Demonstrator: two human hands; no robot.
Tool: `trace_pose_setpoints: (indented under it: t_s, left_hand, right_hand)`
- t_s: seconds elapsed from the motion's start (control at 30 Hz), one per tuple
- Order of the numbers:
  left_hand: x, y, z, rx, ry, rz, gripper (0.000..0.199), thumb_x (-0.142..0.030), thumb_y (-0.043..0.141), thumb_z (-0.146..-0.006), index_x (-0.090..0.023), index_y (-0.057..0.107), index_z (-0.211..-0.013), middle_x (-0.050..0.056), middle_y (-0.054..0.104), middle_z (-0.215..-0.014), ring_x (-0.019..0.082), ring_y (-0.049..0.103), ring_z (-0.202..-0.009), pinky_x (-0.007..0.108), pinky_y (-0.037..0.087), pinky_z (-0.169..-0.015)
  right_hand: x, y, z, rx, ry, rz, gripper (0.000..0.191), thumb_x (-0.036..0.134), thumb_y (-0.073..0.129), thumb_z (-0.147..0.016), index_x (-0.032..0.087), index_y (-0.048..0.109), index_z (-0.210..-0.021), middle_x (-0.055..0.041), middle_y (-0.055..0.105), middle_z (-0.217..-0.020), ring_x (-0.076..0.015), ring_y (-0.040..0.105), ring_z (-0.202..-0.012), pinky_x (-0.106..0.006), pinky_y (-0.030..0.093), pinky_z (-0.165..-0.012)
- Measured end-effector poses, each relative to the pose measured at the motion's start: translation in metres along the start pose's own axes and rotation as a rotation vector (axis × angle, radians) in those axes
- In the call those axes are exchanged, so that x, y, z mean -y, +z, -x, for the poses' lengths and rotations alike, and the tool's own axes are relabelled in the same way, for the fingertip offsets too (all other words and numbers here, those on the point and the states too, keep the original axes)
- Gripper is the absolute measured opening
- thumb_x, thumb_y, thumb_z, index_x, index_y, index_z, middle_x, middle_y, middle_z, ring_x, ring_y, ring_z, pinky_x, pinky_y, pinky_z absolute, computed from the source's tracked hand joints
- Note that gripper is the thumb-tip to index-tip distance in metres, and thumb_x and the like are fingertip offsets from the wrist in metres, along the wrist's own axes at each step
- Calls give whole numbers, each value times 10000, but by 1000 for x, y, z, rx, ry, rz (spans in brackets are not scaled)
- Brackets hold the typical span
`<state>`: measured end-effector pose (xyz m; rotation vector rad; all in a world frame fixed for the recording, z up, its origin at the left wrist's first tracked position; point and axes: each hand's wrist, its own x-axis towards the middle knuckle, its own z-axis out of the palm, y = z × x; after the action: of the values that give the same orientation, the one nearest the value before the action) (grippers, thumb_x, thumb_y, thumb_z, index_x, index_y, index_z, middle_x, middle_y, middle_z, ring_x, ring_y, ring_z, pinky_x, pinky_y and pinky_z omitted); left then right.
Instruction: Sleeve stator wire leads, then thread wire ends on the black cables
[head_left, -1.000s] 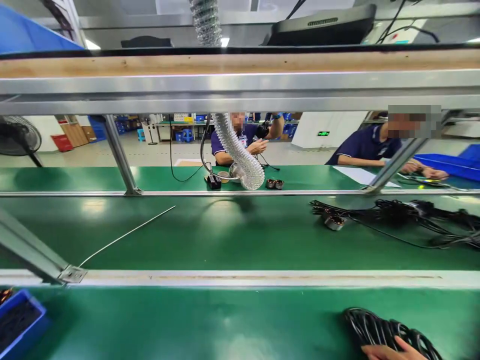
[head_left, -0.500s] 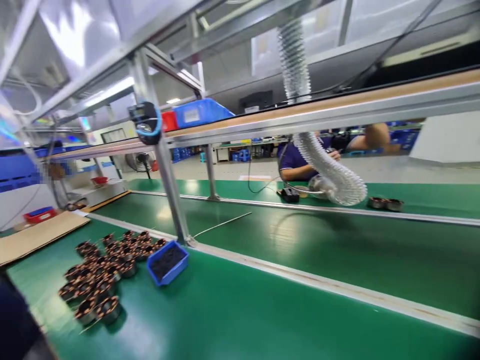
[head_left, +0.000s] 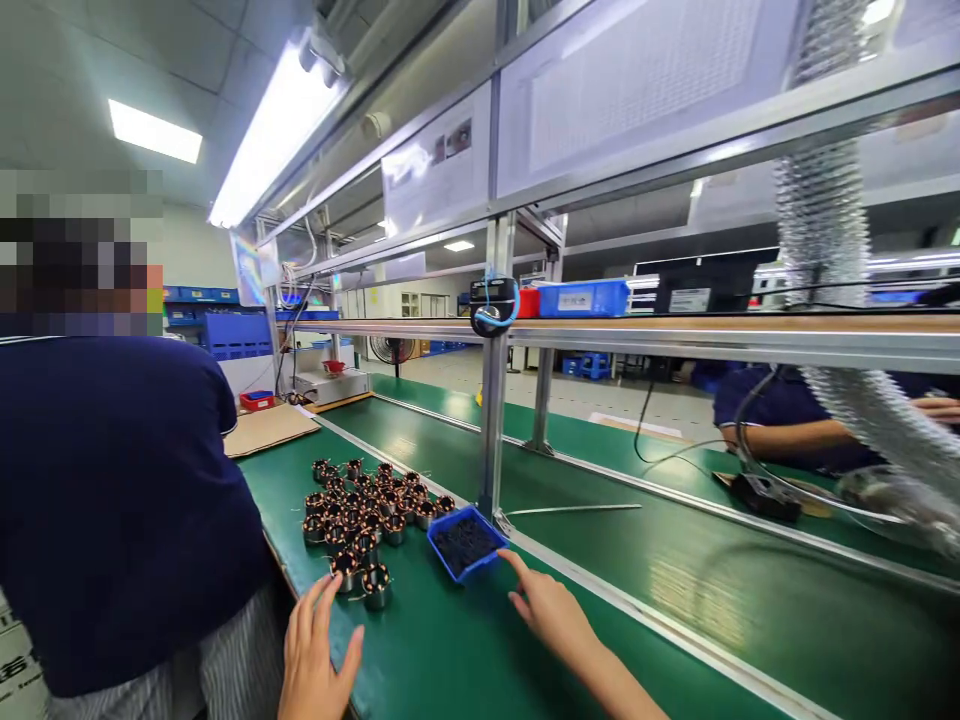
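Copper-wound motor stators (head_left: pixel 377 588) stand in a cluster on the green bench top (head_left: pixel 427 670), several of them packed close together. My left hand (head_left: pixel 319 645) is at the cluster's near end, fingers stretched and thumb apart, holding nothing. Its fingertips overlap the edge of a near stator (head_left: pixel 344 572); whether they touch it I cannot tell. Right of the cluster sits a blue bin (head_left: pixel 463 575) filled with small black pieces too fine to name. My right hand (head_left: pixel 547 605) reaches to the bin's right side, index finger extended to the rim, thumb apart and other fingers partly hidden.
A person in a dark blue shirt (head_left: pixel 127 500) stands close at the left. An aluminium post (head_left: pixel 493 420) rises behind the bin, carrying a shelf. Cardboard (head_left: pixel 270 430) lies at the far left. Across the bench, another person's arm (head_left: pixel 787 437) shows beside a ribbed duct (head_left: pixel 862 420).
Both my hands have come into view, left by the stators and right at the blue bin. The camera has turned left, bringing the person at the left into full view.
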<state>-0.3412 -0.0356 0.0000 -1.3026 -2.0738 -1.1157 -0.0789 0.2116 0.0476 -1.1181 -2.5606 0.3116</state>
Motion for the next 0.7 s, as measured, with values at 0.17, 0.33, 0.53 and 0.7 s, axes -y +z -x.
trace_pose_setpoints:
  t_s: [0.17, 0.33, 0.53, 0.7]
  left_hand:
    - [51, 19, -134, 164, -88, -103, 394, -392, 472, -893, -212, 624, -1209, 98, 632, -1265, 274, 567, -1233, 462, 444, -1082]
    - [82, 44, -176, 234, -207, -176, 380, -381, 463, -866, -185, 673, -1116, 105, 691, -1162, 291, 629, -1128, 450, 475, -1021]
    - [70, 54, -158, 400, -138, -250, 462, -372, 421, -882, -150, 706, -1169, 123, 703, -1237, 327, 573, -1231, 445, 432, -1050]
    - [62, 38, -170, 535, -45, -325, 510, -473, 435, -891, -160, 731, -1164, 143, 736, -1162, 359, 593, -1174, 494, 411, -1007]
  right_hand:
    - [-14, 4, -31, -16, -75, -25, 247, 148, 493, -885, 282, 662, -1007, -24, 751, -890, -233, 734, -821, -301, 524, -721]
    - [-39, 1, -25, -79, -146, -94, 293, 202, 429, -915, 317, 676, -1024, -21, 749, -895, -233, 732, -806, -321, 555, -733]
    - [-21, 11, -38, -23, -143, -135, 363, 166, 511, -834, 341, 671, -1109, -7, 745, -983, -214, 729, -877, -286, 542, -775]
    - [-46, -5, -20, -7, -146, -178, 257, 210, 468, -882, 319, 672, -994, -19, 749, -979, -210, 724, -884, -288, 538, -784]
